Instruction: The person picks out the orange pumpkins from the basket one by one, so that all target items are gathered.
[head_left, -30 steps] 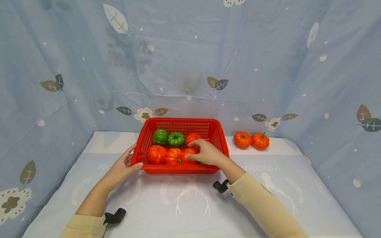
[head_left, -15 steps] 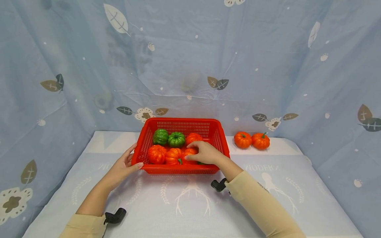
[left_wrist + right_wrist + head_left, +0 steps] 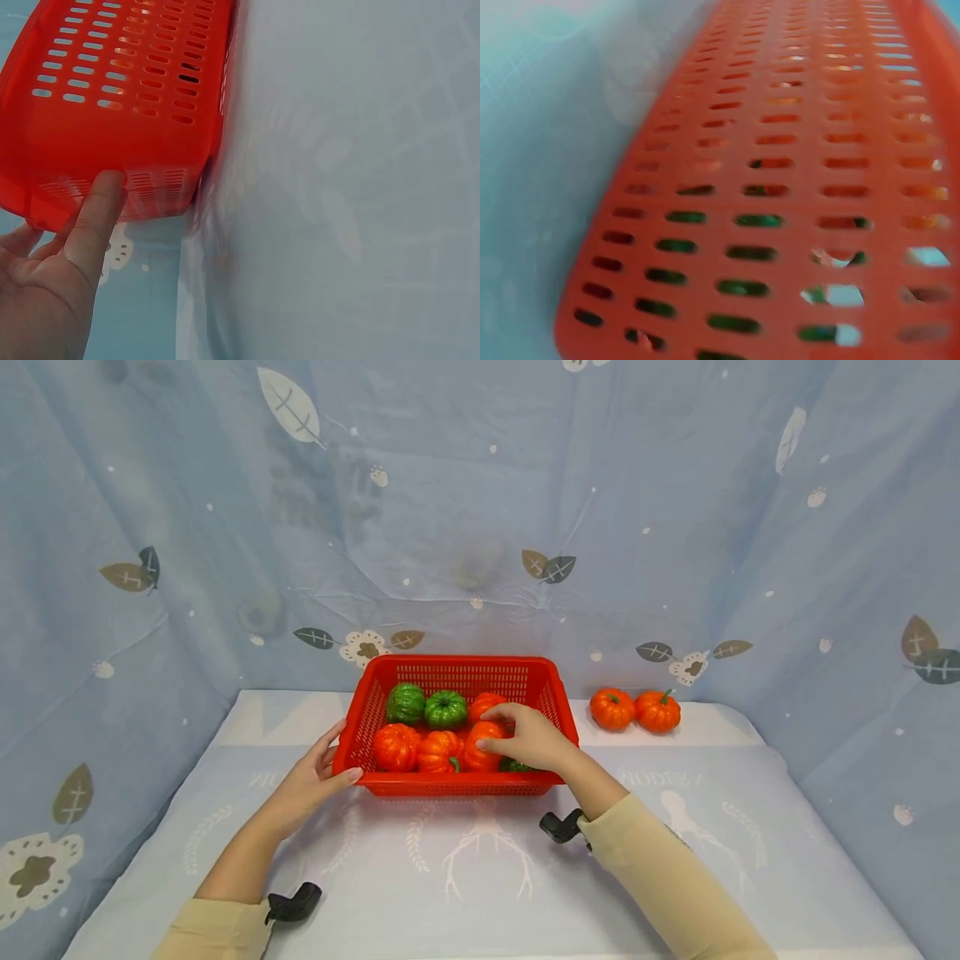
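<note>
In the head view, a red slotted plastic basket [image 3: 465,789] holds several mini pumpkins. Along its front lie an orange pumpkin [image 3: 396,747], a second one with a green stem, and a third orange pumpkin [image 3: 483,752] that my right hand [image 3: 532,742] grips between thumb and fingers. Behind them are two green pumpkins [image 3: 446,710] and another orange one, partly covered by my fingers. A dark green one [image 3: 514,766] shows under my right hand. My left hand [image 3: 303,787] holds the basket's front left corner, its thumb [image 3: 101,206] against the basket wall.
Two more orange pumpkins [image 3: 612,708] sit side by side on the table [image 3: 420,893], right of the basket. A blue patterned curtain [image 3: 465,510] hangs behind and at both sides. Black wrist mounts [image 3: 294,903] stick out from both sleeves.
My right hand has shifted slightly right and up, and the orange pumpkin in its grip has moved with it, uncovering more of the dark green one. The left hand stays at the basket corner.
</note>
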`<state>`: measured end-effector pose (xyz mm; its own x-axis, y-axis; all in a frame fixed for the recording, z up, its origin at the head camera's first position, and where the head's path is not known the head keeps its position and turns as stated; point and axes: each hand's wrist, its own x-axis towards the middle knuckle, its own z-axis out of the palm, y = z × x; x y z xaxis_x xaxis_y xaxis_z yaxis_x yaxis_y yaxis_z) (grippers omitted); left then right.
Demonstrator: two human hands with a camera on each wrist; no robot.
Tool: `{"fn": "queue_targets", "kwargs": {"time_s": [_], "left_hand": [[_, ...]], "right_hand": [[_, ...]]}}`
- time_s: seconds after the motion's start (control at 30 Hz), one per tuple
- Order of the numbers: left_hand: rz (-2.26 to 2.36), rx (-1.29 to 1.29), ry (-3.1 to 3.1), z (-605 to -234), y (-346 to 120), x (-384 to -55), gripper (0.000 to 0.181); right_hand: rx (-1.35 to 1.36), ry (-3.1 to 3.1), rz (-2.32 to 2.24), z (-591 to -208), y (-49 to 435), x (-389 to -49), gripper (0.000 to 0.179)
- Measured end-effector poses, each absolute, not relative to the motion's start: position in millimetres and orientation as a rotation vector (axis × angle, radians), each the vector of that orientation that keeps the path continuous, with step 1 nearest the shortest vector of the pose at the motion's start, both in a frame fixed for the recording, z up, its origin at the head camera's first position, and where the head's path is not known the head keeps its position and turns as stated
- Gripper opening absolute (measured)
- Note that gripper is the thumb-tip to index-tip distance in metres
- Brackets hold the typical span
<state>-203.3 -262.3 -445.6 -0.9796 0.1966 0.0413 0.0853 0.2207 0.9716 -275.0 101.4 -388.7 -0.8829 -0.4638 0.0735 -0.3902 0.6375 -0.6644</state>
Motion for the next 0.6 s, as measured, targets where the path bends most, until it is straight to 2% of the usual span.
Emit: {"fn": "queue_targets", "kwargs": {"time_s": [0.6], "left_hand": [[1.883, 0.26, 2.379, -445.3, -261.4, -204.3, 0.09]], "right_hand": [[-0.647, 2.812, -1.474, -348.0, 160.8, -243.8, 0.05]]}}
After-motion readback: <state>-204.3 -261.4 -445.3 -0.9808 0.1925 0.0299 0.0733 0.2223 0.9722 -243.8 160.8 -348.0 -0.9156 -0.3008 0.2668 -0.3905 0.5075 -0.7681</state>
